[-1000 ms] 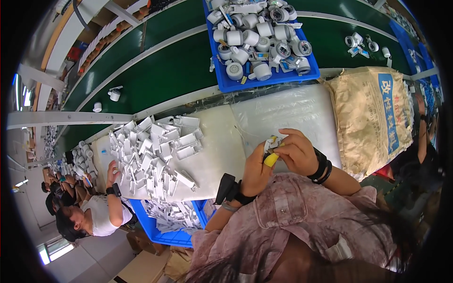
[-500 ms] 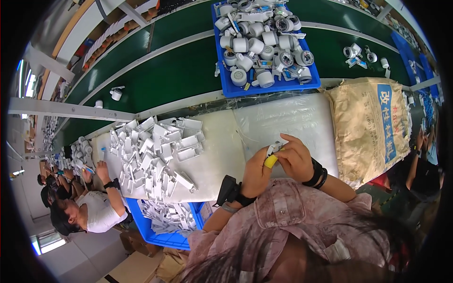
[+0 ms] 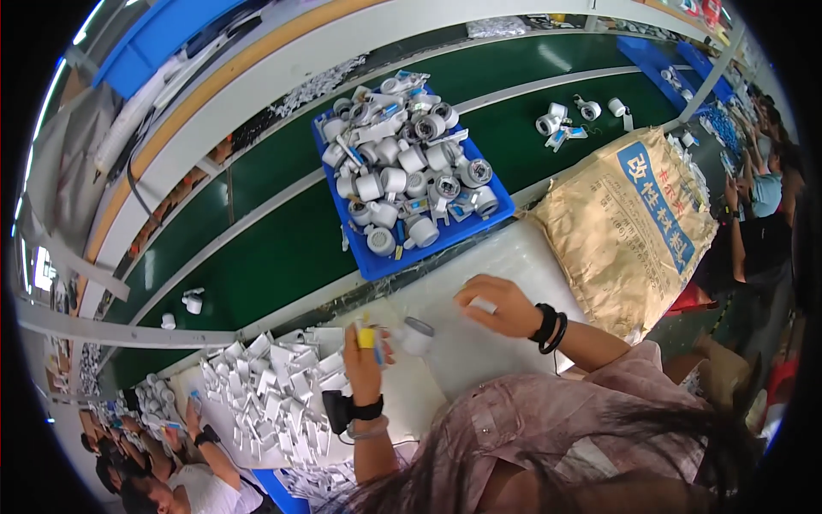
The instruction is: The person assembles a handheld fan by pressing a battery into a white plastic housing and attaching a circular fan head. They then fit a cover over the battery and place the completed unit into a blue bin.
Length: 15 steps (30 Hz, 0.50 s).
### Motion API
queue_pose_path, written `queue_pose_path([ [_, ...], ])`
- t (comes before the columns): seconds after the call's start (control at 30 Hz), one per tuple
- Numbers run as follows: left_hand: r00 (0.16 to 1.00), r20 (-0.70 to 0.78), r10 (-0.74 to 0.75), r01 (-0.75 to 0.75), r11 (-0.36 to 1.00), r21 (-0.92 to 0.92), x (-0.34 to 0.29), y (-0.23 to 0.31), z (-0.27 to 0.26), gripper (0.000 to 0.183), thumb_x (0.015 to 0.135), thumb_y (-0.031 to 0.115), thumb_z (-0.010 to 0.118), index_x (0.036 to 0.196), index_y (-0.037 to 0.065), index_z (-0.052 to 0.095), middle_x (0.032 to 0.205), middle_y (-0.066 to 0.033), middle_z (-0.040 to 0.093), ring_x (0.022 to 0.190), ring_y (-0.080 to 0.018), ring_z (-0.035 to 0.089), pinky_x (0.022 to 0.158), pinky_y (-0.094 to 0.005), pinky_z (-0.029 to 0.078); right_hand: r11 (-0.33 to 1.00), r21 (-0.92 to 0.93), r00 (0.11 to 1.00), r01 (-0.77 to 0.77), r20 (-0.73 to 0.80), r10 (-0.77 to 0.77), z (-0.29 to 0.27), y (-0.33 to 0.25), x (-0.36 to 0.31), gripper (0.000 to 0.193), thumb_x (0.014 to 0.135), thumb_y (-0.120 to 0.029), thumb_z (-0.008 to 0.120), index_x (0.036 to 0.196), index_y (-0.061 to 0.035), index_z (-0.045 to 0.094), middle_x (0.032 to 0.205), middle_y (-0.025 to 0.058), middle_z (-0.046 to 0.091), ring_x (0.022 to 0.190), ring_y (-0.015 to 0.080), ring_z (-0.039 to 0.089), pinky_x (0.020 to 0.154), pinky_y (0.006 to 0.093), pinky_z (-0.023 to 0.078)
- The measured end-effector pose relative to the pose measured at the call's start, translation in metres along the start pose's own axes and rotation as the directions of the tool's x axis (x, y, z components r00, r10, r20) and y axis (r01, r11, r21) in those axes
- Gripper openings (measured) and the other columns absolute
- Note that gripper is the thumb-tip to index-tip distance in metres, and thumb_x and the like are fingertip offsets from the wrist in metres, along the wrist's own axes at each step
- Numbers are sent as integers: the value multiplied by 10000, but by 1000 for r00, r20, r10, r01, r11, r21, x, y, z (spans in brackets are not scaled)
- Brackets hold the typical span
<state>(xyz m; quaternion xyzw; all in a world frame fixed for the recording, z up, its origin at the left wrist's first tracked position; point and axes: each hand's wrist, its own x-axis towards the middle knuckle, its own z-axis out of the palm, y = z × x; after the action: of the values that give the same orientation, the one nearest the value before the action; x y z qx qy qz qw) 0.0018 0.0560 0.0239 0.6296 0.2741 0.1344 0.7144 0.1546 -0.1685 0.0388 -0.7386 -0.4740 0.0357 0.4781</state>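
My left hand (image 3: 363, 364) is raised over the right edge of a heap of white plastic parts (image 3: 272, 385). Its fingers are bent around something small. Bright yellow (image 3: 366, 337) shows at its thumb side, beside a narrow blue strip; whether the yellow is a wrapping or a held piece I cannot tell. My right hand (image 3: 507, 308) is above the plastic-covered tabletop, fingers curled. A white patch appears between its fingers, too blurred to identify. Between both hands is a smeared white cup-shaped part with a grey rim (image 3: 418, 336), near my left fingertips.
Beyond the table a blue tray (image 3: 370, 267) full of round white housings stands on the green conveyor (image 3: 257, 248). A brown paper sack (image 3: 591, 248) lies at the right. Loose parts (image 3: 561, 124) sit further along the belt. A co-worker in white (image 3: 210, 488) works at the left.
My hands were together on a small piece and are now apart, the left one over by the heap. The grey-rimmed part has appeared between them. The whole view has tilted and shifted.
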Motion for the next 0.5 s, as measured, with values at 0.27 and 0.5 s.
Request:
queue_pose_path([
  [0.27, 907, -297, 299, -164, 899, 405, 123, -59, -136, 370, 975, 197, 470, 1280, -6, 423, 1088, -133, 589, 907, -208, 601, 806, -327, 501, 846, -175, 842, -504, -317, 436, -135, 157, 37, 201, 838, -108, 656, 1024, -41, 617, 860, 92, 649, 716, 186, 634, 641, 295, 511],
  [0.5, 840, -245, 485, -220, 716, 663, 130, -114, -135, 447, 855, -28, 559, 1289, -11, 453, 1301, -187, 461, 1195, -315, 457, 1021, -379, 360, 43, -983, 971, -181, -172, 164, -236, 306, 41, 176, 779, -133, 580, 941, -180, 632, 967, 40, 582, 960, 219, 594, 820, 382, 454],
])
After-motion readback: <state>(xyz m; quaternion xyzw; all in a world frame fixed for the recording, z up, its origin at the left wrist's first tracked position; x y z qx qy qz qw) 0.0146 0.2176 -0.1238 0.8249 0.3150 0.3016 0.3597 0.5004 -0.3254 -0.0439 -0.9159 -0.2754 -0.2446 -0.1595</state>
